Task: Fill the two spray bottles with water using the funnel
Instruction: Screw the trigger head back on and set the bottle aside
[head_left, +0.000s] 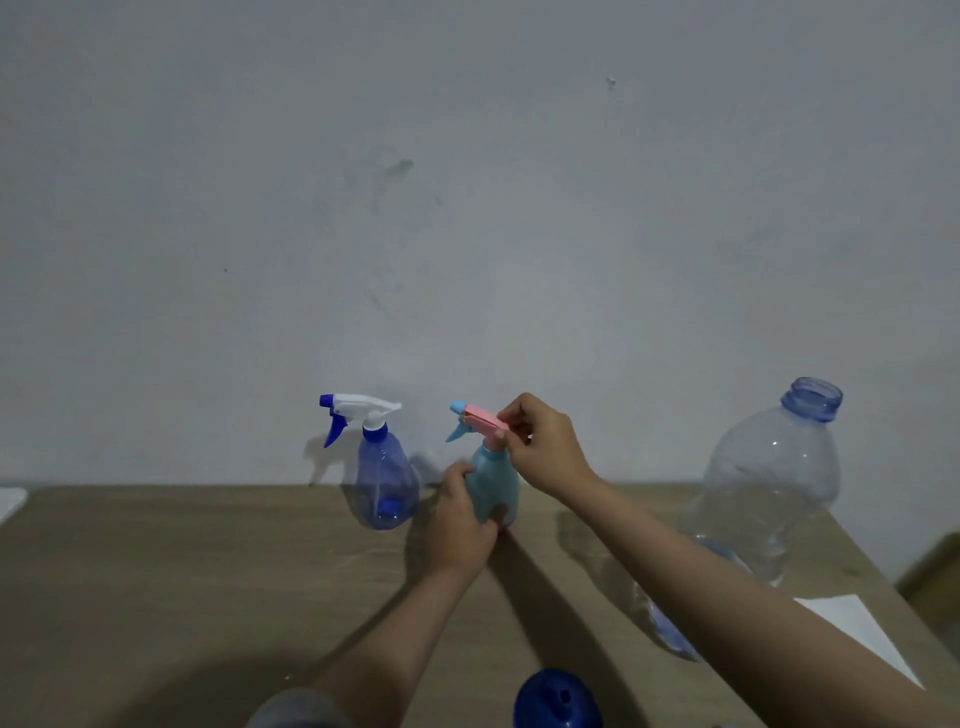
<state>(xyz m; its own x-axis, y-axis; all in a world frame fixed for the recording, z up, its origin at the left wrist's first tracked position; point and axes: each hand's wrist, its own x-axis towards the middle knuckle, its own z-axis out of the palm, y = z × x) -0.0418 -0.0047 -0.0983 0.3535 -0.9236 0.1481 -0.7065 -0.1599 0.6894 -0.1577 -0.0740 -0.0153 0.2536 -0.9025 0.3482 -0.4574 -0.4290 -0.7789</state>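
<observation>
At the frame's centre, the left hand (460, 525) grips the teal spray bottle (492, 486) on the table (156, 571); the right hand (540, 449) pinches its pink sprayer head (483, 420). The blue spray bottle (382, 475) stands just left, the blue funnel (556, 699) at the bottom edge.

Both forearms are bare, with a grey sleeve (301, 709) edge showing at the left arm's bottom.

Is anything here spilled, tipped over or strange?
Nothing spilled shows. Both spray bottles stand upright: the blue spray bottle and the teal spray bottle. The large water bottle is uncapped.
</observation>
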